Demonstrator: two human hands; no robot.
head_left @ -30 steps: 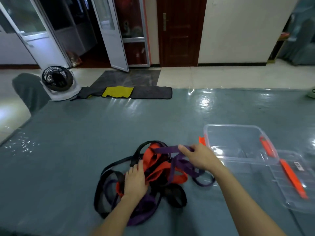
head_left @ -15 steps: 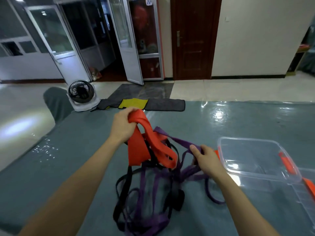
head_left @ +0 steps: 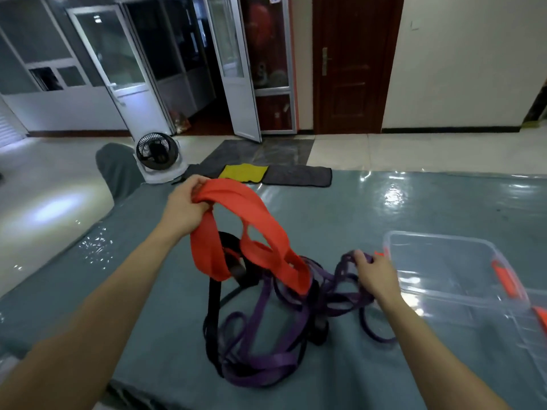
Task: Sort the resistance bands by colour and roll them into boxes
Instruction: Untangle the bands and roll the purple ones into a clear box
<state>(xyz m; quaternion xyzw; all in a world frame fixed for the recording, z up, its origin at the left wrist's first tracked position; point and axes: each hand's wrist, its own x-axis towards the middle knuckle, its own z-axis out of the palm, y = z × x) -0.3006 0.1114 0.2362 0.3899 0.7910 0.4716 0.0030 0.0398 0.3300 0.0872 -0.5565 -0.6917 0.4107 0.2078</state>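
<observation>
- Your left hand [head_left: 185, 210] is up above the tabletop [head_left: 384, 208], on the left side. Its fingers are curled tight round the top of the orange band [head_left: 251, 232].
- The orange band hangs down from that hand in wide loops. Its low end dips into the pile between your two hands.
- Your right hand [head_left: 374, 275] is low, just beside the box [head_left: 438, 236]. Its fingers pinch a loop of the purple bands [head_left: 266, 359].
- The purple bands lie in a tangle on the tabletop. They run from your right hand down toward you.
- The black bands [head_left: 213, 315] are mixed in with the purple ones, under the orange band.
- The box is clear and open on top. It sits on the tabletop to the right of the pile.
</observation>
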